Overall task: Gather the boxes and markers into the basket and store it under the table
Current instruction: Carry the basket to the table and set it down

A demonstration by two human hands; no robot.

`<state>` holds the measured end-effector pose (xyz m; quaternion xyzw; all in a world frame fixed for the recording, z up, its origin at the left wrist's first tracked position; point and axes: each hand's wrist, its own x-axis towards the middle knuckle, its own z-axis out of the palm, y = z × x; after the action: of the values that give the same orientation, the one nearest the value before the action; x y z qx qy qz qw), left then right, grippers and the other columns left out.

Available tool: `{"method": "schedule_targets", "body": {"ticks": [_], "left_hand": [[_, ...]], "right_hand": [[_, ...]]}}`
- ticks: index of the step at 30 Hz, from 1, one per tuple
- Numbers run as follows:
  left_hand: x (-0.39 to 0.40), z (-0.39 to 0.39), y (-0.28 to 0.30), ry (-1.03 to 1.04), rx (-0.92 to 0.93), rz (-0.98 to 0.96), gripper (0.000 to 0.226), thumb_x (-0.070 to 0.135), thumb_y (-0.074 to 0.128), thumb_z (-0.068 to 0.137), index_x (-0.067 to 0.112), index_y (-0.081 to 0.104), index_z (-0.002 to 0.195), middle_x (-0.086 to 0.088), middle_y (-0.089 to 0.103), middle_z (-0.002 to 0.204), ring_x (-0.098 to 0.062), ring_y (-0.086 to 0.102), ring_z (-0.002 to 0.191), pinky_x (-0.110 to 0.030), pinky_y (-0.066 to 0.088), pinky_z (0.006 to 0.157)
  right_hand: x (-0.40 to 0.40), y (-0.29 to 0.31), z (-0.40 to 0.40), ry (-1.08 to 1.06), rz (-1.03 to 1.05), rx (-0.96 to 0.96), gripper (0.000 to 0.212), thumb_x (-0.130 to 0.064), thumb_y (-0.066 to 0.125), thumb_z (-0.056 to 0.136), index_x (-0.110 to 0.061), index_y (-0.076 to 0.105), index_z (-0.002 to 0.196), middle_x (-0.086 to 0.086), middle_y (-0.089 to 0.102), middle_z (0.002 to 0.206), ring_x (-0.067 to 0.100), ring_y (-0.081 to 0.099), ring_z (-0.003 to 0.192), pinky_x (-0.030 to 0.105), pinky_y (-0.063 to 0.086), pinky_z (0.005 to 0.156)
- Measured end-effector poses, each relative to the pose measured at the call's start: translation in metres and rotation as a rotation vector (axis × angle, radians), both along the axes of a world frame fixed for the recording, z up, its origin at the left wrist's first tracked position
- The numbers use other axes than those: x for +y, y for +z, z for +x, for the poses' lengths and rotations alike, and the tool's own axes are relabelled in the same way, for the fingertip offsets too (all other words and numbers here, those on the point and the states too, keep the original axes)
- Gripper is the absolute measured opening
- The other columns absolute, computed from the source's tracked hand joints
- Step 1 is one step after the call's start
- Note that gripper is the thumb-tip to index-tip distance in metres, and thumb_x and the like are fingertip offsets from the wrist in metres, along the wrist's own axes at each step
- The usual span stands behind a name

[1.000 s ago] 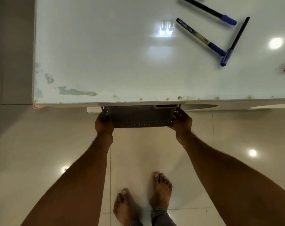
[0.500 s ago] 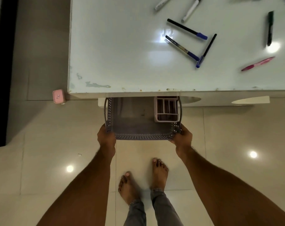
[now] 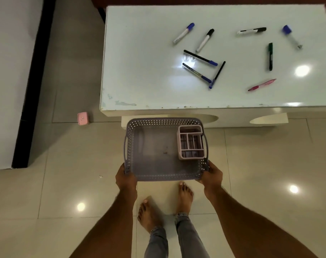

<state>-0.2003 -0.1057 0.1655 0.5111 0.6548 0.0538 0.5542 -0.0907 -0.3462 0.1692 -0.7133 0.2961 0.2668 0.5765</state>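
Observation:
A grey perforated basket (image 3: 149, 176) hangs over the floor in front of the white table (image 3: 139, 75). My left hand (image 3: 125, 178) grips its near left corner and my right hand (image 3: 211, 175) its near right corner. Inside, at the right, stands a pink divided organiser box (image 3: 191, 142). Several markers and pens lie scattered on the tabletop: a blue-capped marker (image 3: 183, 33), a black-capped marker (image 3: 205, 40), three blue pens (image 3: 200, 57), a black marker (image 3: 251, 31), a green marker (image 3: 270, 56), a pink pen (image 3: 261, 84) and a blue-capped marker (image 3: 291, 36) at the far right.
A small pink box (image 3: 82, 118) sits on the tiled floor left of the table. A white wall with a black skirting (image 3: 33, 82) runs along the left. My bare feet (image 3: 165, 203) stand just behind the basket. Open tiled floor lies on both sides.
The basket has come out from under the table toward me, held at both near corners. The view has risen and pulled back, showing more of the tabletop and the pink box.

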Motion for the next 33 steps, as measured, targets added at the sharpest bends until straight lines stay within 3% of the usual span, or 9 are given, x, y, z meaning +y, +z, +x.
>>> {"method": "schedule_targets", "body": {"ticks": [6, 9, 13, 17, 20, 28, 31, 33], "left_hand": [[0.000, -0.009, 0.030, 0.021, -0.040, 0.001, 0.021, 0.007, 0.060, 0.099, 0.019, 0.070, 0.114, -0.002, 0.069, 0.096, -0.017, 0.062, 0.082, -0.027, 0.052, 0.073], [0.006, -0.005, 0.047, 0.037, -0.081, 0.009, 0.022, 0.007, 0.062, 0.098, 0.025, 0.069, 0.109, 0.004, 0.070, 0.091, -0.015, 0.063, 0.082, -0.024, 0.053, 0.069], [0.021, 0.011, 0.069, 0.024, -0.122, 0.022, 0.026, 0.004, 0.063, 0.096, 0.021, 0.071, 0.114, 0.000, 0.071, 0.095, -0.023, 0.065, 0.090, -0.037, 0.059, 0.084], [0.044, 0.034, 0.085, 0.004, -0.131, 0.058, 0.022, 0.003, 0.061, 0.097, 0.018, 0.072, 0.109, -0.009, 0.072, 0.102, -0.028, 0.065, 0.093, -0.047, 0.059, 0.089], [0.064, 0.054, 0.092, 0.012, -0.158, 0.068, 0.019, 0.004, 0.059, 0.098, 0.014, 0.072, 0.108, -0.012, 0.071, 0.103, -0.027, 0.062, 0.091, -0.048, 0.058, 0.089], [0.127, 0.121, 0.076, -0.062, -0.165, 0.150, 0.020, -0.004, 0.052, 0.091, 0.003, 0.069, 0.098, -0.010, 0.053, 0.082, -0.023, 0.039, 0.078, -0.032, 0.032, 0.062], [0.148, 0.147, 0.068, -0.114, -0.159, 0.155, 0.021, -0.007, 0.048, 0.088, 0.005, 0.065, 0.090, -0.009, 0.051, 0.078, -0.026, 0.038, 0.076, -0.031, 0.028, 0.057], [0.159, 0.162, 0.063, -0.129, -0.165, 0.138, 0.022, -0.007, 0.047, 0.087, 0.010, 0.060, 0.081, -0.009, 0.049, 0.077, -0.026, 0.036, 0.078, -0.032, 0.027, 0.057]], "right_hand": [[0.001, 0.032, -0.016, -0.030, 0.004, -0.035, 0.022, 0.002, 0.065, 0.097, -0.019, 0.074, 0.097, 0.007, 0.078, 0.095, 0.040, 0.073, 0.103, 0.057, 0.063, 0.089], [0.005, 0.050, -0.014, -0.052, 0.032, -0.065, 0.023, 0.005, 0.064, 0.096, -0.013, 0.075, 0.105, 0.010, 0.078, 0.098, 0.040, 0.073, 0.102, 0.048, 0.066, 0.081], [0.019, 0.073, 0.000, -0.084, 0.091, -0.097, 0.029, 0.007, 0.062, 0.097, -0.013, 0.075, 0.112, 0.006, 0.080, 0.098, 0.033, 0.075, 0.100, 0.033, 0.066, 0.067], [0.040, 0.091, 0.027, -0.067, 0.135, -0.122, 0.032, 0.010, 0.059, 0.098, -0.013, 0.075, 0.113, 0.010, 0.079, 0.105, 0.035, 0.074, 0.104, 0.043, 0.067, 0.076], [0.062, 0.102, 0.051, -0.041, 0.151, -0.144, 0.038, 0.011, 0.056, 0.098, -0.021, 0.076, 0.104, 0.006, 0.079, 0.102, 0.034, 0.074, 0.102, 0.043, 0.067, 0.075], [0.114, 0.104, 0.127, 0.045, 0.140, -0.208, 0.026, 0.006, 0.062, 0.098, -0.002, 0.070, 0.123, 0.017, 0.075, 0.112, 0.037, 0.072, 0.106, 0.054, 0.065, 0.085], [0.132, 0.104, 0.156, 0.067, 0.123, -0.211, 0.026, 0.006, 0.063, 0.098, -0.007, 0.072, 0.119, 0.008, 0.076, 0.104, 0.032, 0.073, 0.102, 0.045, 0.067, 0.079], [0.143, 0.101, 0.174, 0.070, 0.089, -0.182, 0.025, 0.003, 0.063, 0.099, -0.019, 0.073, 0.108, 0.006, 0.076, 0.104, 0.032, 0.074, 0.103, 0.049, 0.066, 0.084]]}}
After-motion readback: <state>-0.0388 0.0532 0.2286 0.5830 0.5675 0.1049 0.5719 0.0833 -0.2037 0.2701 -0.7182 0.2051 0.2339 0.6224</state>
